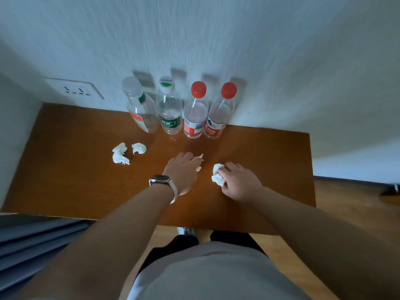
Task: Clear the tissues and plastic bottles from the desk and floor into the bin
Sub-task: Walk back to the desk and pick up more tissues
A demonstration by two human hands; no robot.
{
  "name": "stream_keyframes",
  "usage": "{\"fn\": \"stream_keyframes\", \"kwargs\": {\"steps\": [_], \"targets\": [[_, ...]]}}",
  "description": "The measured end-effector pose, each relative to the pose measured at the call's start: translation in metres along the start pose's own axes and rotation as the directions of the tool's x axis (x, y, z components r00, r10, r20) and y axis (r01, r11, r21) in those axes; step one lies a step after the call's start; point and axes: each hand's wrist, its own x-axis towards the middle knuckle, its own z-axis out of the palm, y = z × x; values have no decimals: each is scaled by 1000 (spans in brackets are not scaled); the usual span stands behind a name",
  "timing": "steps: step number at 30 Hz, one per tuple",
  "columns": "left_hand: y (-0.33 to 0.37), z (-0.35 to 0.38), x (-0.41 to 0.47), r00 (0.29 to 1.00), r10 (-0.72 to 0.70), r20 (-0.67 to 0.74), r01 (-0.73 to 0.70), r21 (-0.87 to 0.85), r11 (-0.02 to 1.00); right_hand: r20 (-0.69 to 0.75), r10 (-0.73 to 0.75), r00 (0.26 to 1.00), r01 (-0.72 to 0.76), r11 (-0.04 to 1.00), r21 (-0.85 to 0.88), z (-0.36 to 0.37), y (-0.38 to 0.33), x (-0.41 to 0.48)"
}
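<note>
Several empty plastic bottles stand in a row against the wall at the back of the brown desk (65, 169): one with a clear cap (139, 105), one with a green label (170, 109), and two with red caps (195, 111) (219, 111). Two crumpled white tissues (120, 153) (139, 147) lie loose at left centre. My left hand (184, 169), wearing a watch, covers a tissue (199, 157) whose edges poke out by the fingers. My right hand (238, 180) is shut on another crumpled tissue (217, 175) resting on the desk.
A white wall socket (74, 88) sits on the wall at left. Grey-blue bedding (32, 241) borders the desk's near left. Wooden floor (346, 213) lies to the right and below the desk. No bin is in view.
</note>
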Motion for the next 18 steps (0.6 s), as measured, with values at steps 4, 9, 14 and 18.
{"fn": "stream_keyframes", "kwargs": {"steps": [4, 9, 14, 18], "targets": [[-7, 4, -9, 998, 3, -64, -7, -66, 998, -19, 40, 999, -39, 997, 65, 5, -4, 0], [-12, -1, -22, 985, -57, -163, 24, -194, 981, -83, 106, 991, -91, 982, 165, 1, -6, -6], [-10, -4, -31, 964, -83, -253, -14, -357, 934, -157, 172, 973, -130, 961, 245, -11, -6, -21], [-1, -9, -30, 948, 3, -318, -127, -369, 921, -253, 289, 923, -202, 926, 320, -22, -8, -43]]}}
